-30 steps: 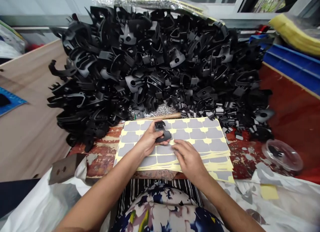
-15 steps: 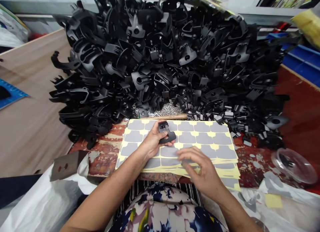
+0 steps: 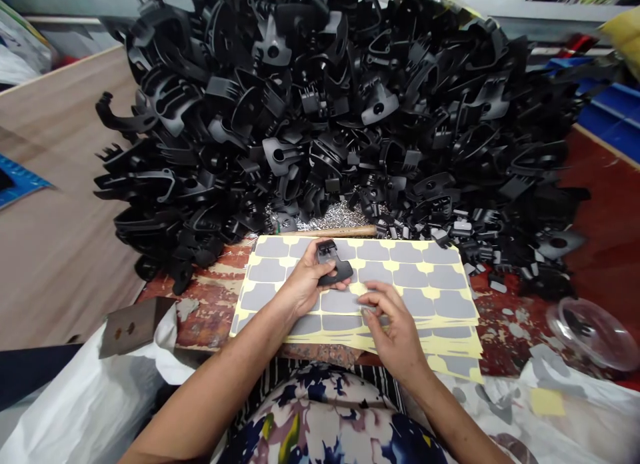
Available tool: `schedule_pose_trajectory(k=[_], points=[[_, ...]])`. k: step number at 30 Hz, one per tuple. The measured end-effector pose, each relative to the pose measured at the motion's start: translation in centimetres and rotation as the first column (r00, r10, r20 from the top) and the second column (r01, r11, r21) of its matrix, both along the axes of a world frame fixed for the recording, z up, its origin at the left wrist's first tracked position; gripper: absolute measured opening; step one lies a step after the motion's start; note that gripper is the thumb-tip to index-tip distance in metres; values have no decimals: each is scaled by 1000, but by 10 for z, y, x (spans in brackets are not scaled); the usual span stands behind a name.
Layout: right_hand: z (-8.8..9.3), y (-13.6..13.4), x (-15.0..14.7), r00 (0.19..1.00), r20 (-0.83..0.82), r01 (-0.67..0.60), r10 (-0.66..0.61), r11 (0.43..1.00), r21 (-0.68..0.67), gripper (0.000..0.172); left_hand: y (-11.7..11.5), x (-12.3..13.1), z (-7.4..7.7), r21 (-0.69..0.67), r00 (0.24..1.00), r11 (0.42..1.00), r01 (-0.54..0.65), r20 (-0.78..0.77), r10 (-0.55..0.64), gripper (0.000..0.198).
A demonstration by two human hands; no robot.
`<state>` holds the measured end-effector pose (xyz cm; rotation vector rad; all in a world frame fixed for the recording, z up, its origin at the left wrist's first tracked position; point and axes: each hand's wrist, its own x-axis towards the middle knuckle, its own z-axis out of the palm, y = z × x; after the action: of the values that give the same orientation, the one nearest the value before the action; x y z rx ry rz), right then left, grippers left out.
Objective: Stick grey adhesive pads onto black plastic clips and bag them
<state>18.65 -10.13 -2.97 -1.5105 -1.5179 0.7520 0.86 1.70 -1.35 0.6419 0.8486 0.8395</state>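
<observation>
Peeling red tabletop (image 3: 507, 324), black plastic parts (image 3: 280, 156) heaped behind; left hand (image 3: 306, 283) still holds black bracket (image 3: 339, 273), right hand (image 3: 400, 331) now narrower over sticker sheets (image 3: 417, 277), grip unclear.

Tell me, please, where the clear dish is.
Head view: the dish is near the right edge, on the red tabletop, right of the grey-and-yellow sheets.

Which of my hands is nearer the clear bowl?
Your right. The right hand is over the sheets, left of the bowl and apart from it; the left hand, holding a black part, is farther left.
</observation>
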Motion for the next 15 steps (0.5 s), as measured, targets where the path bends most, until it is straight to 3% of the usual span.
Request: schedule_pose_trajectory(k=[4,7,10,11,12,13,15], points=[[0,1,-4,996,78,-36,32,998,52,17,0,-1,0,19,1000,1000,8,8,-8,60],[19,-4,-1,979,-15,-206,205,977,-49,20,1,-1,-1,15,1000,1000,5,8,-5,62],[47,-14,6,832,-244,-545,499,818,-185,18,3,0,-2,-6,1000,1000,1,18,-1,68],[54,-16,8,802,-287,-583,525,792,-182,15,3,0,-2,-5,1000,1000,2,23,-2,70],[58,-17,10,822,-293,-547,489,822,-162,12,2,0,-1,1,1000,1000,1,29,-1,71],[59,-15,12,880,-270,-435,390,891,-132,12,1,-1,1,13,999,1000,-3,33,3,73],[52,-5,14,974,-208,-105,91,993,-57,13,-4,-2,7,29,999,1000,-11,47,9,71]])
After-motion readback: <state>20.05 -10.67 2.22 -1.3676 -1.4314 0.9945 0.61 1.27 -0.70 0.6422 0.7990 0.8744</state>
